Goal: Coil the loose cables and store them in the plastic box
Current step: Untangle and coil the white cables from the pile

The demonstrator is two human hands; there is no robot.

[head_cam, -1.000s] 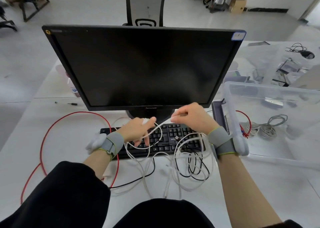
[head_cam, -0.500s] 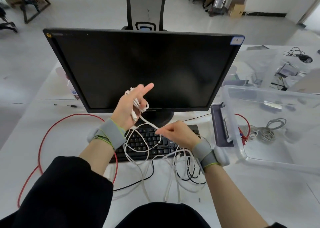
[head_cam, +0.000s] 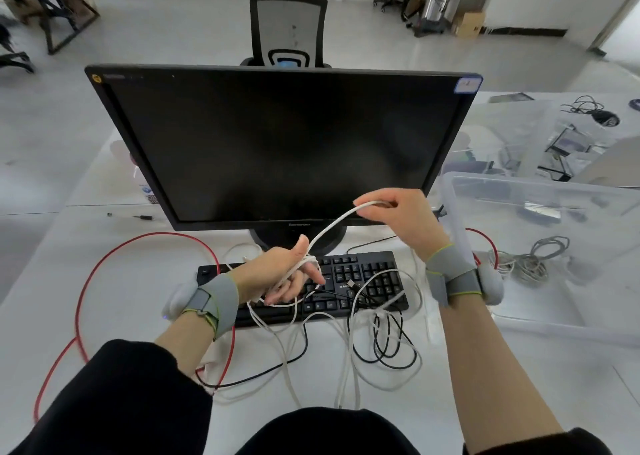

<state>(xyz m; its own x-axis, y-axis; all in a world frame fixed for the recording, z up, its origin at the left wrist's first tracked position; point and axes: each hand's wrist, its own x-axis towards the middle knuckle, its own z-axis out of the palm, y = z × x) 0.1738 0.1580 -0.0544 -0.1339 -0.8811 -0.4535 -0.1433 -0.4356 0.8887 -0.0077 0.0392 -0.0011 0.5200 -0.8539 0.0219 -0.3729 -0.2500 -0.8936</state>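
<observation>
A white cable (head_cam: pixel 329 229) runs taut between my two hands. My left hand (head_cam: pixel 280 274) hovers over the keyboard with several turns of that cable wound round its fingers. My right hand (head_cam: pixel 398 215) is raised in front of the monitor's lower right corner and pinches the cable. More white cable (head_cam: pixel 349 357) and a black cable (head_cam: pixel 391 347) lie tangled over the keyboard and the desk in front of it. A red cable (head_cam: pixel 83 295) loops across the desk at the left. The clear plastic box (head_cam: pixel 460 233) stands at the right with a coiled grey cable (head_cam: pixel 533 260) inside.
A black monitor (head_cam: pixel 287 143) stands just behind the hands, and a black keyboard (head_cam: pixel 367 274) lies under them. Clear plastic bags and small items cover the desk at the back right. An office chair (head_cam: pixel 289 28) stands behind the monitor.
My left hand has dropped from in front of the screen to the keyboard. My right hand has risen up and to the right, pulling the white cable taut.
</observation>
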